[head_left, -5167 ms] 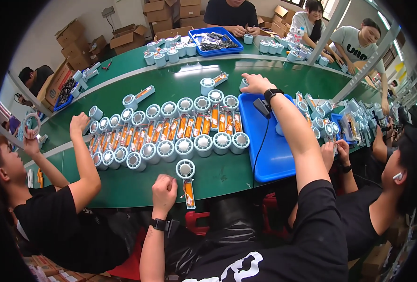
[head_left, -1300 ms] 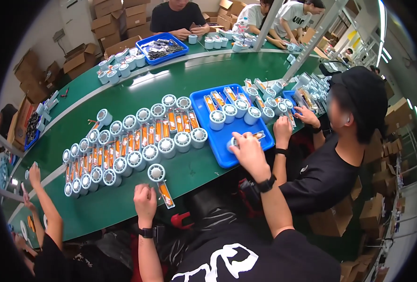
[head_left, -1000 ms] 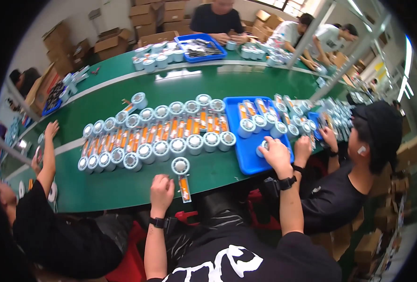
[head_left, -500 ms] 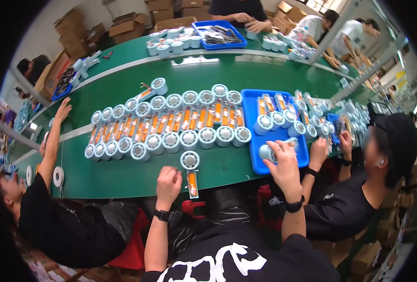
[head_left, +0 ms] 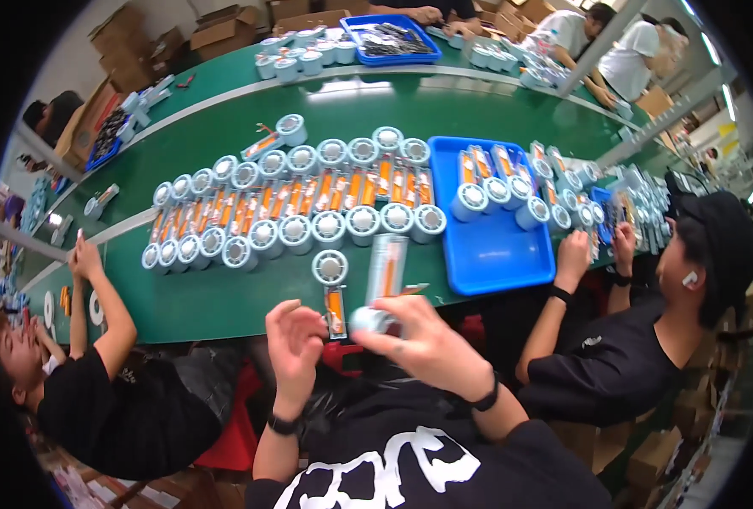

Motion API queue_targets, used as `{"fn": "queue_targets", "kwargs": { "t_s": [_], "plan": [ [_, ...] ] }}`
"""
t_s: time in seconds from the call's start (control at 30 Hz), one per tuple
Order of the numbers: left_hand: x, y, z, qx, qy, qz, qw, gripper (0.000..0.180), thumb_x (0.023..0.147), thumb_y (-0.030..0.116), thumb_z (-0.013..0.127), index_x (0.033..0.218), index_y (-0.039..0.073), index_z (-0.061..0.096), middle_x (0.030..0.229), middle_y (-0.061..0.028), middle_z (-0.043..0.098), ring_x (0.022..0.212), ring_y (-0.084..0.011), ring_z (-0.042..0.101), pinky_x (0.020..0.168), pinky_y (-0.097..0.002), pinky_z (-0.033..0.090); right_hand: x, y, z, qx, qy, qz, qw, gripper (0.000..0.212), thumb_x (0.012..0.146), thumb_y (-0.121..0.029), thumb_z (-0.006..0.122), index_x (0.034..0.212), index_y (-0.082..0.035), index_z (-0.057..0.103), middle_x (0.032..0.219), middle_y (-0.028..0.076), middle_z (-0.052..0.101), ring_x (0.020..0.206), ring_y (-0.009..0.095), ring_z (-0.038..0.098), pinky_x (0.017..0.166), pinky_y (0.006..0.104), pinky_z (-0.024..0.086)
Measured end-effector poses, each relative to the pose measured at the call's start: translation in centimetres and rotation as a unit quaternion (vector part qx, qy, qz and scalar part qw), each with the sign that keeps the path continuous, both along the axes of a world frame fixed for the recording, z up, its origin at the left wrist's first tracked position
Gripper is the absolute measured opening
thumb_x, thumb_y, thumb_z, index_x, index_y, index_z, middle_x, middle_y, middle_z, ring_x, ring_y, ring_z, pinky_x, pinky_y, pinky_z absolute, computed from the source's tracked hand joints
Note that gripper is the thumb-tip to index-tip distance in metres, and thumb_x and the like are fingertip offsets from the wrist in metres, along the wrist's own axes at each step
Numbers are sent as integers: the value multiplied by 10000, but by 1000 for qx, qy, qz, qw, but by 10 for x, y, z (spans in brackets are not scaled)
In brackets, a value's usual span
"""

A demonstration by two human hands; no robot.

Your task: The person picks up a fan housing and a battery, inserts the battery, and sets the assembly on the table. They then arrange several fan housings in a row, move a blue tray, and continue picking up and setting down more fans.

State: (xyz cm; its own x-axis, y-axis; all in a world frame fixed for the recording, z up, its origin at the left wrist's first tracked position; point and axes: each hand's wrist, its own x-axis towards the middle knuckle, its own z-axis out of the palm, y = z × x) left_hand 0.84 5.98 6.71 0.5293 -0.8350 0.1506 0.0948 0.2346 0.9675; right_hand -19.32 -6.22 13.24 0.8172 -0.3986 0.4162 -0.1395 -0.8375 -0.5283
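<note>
My right hand [head_left: 431, 343] grips a light blue round-headed unit [head_left: 387, 270] near the table's front edge. Its head sits in my fingers, and its clear handle with an orange strip points up and away from me. My left hand [head_left: 296, 343], loosely curled with fingers apart, holds nothing. Just beyond that hand lies another such unit [head_left: 330, 268], its grille up and its orange-striped handle toward me at the edge. Behind it stretch two long rows of similar units [head_left: 296, 231], orange handles between the heads. Several more fill the far part of a blue tray [head_left: 499, 259] to the right.
A co-worker [head_left: 648, 322] sits close on my right, another [head_left: 122, 365] on my left with raised arms. A metal rail [head_left: 342, 83] crosses the far side of the green table [head_left: 223, 310]. Beyond it stands a blue tray of dark parts [head_left: 393, 58].
My right hand has taken a unit from the blue tray and brought it left, in front of me. My left hand has loosened. The left co-worker's outstretched arm has drawn back.
</note>
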Motion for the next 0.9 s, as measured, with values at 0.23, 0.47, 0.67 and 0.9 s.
{"fn": "queue_targets", "kwargs": {
  "t_s": [0.23, 0.47, 0.67, 0.9],
  "plan": [
    [-30, 14, 24, 60, 108, 26, 992, 980, 820, 149, 827, 1556, 48, 187, 1299, -142, 541, 1214, -239, 574, 1021, -378, 502, 60, 20, -3, -31, 2, 82, 996, 630, 783, -40, 699, 1385, -169, 565, 1363, 109, 539, 1185, 323, 557, 1037, 442, 479],
    [-6, 39, -9, 141, 51, 79, 985, 882, 817, 126, 845, 1513, 27, 314, 1278, -122, 581, 1186, -205, 596, 1010, -337, 509, 76, 31, -1, -72, 11, 168, 983, 558, 790, -33, 704, 1333, -120, 606, 1392, 118, 538, 1210, 331, 556, 1039, 461, 472],
    [104, 63, 5, 5, 19, 258, 966, 672, 932, 188, 763, 1466, 14, 393, 1224, -94, 645, 1094, -153, 628, 948, -293, 523, 48, 18, -6, 15, -76, 86, 993, 541, 710, 7, 798, 1223, -83, 651, 1315, 167, 599, 1198, 384, 583, 1008, 486, 481],
    [377, 50, 5, 178, -64, 406, 894, 285, 970, 263, 710, 1131, 41, 632, 904, 8, 667, 794, -77, 621, 694, -252, 492, -27, -62, -27, -72, -16, -148, 986, 426, 780, 24, 726, 1191, -50, 640, 1315, 181, 603, 1220, 387, 575, 1042, 470, 459]
  ]
}}
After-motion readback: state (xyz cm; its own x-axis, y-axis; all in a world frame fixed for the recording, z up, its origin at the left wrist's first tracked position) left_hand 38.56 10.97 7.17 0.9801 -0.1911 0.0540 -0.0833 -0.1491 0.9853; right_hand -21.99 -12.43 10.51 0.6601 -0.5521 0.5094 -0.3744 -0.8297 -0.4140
